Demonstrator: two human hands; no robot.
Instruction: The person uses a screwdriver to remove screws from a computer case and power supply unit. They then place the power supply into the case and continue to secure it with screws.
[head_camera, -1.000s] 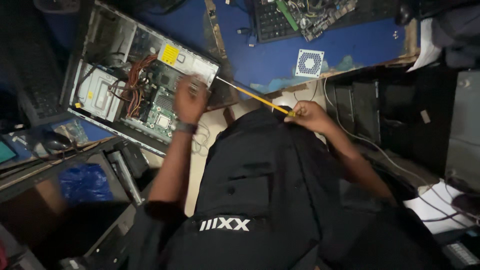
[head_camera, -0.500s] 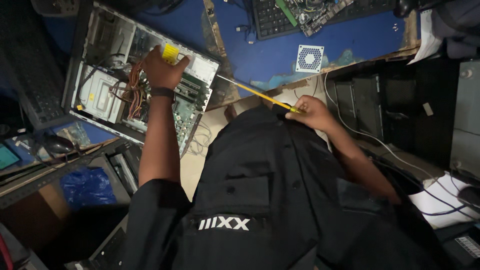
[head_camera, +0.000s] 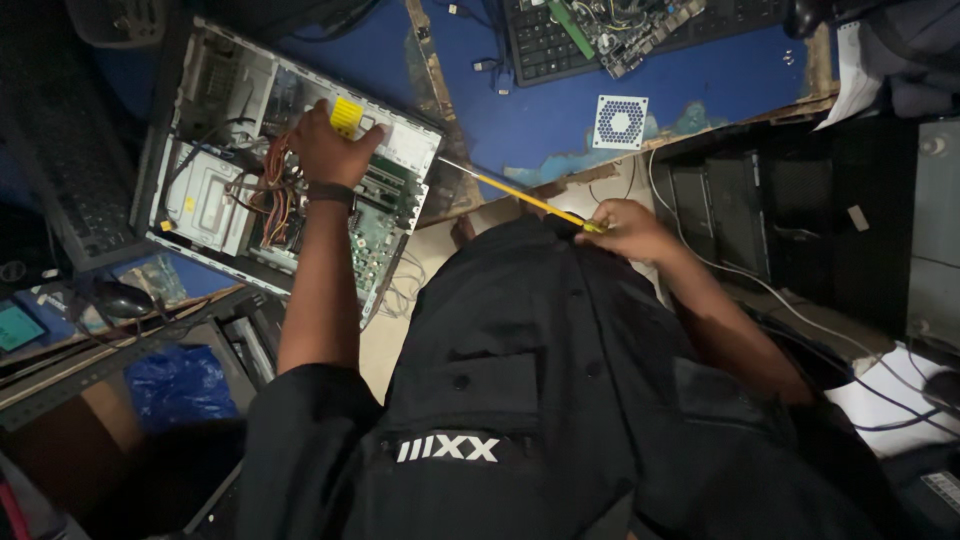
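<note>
One open computer case (head_camera: 215, 190) lies at ten o'clock on the blue worktop (head_camera: 540, 120). The left hand (head_camera: 330, 150) rests inside it, fingers curled over a yellow-labelled part (head_camera: 347, 115). The right hand (head_camera: 630, 230), at one o'clock, grips one yellow-handled screwdriver (head_camera: 520, 195), tip pointing toward the case.

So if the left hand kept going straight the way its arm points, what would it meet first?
Probably the yellow-stickered metal block in the open grey computer case; the left hand already seems to touch it, though depth is unclear.
</note>
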